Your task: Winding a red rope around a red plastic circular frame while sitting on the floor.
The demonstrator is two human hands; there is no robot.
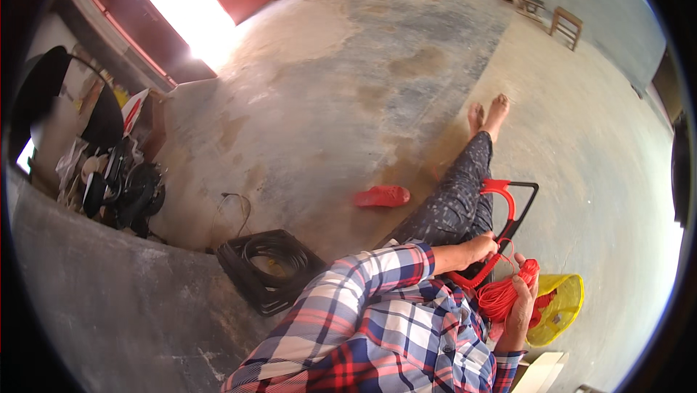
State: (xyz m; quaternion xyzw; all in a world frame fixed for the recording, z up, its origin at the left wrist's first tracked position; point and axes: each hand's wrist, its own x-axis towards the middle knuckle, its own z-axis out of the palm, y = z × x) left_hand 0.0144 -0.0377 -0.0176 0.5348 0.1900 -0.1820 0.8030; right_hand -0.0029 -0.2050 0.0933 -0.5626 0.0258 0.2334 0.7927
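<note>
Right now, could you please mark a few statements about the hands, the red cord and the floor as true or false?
1. The right hand holds a bundle of red cord. True.
2. The left hand rests on the yellow basket. False: it is at the red and black frame.
3. A red sandal lies on the concrete floor. True.
4. The person wears shoes. False: the feet are bare.

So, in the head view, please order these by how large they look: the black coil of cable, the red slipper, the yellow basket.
1. black coil of cable
2. yellow basket
3. red slipper

The basket lies nearer the camera and is partly hidden.
</note>
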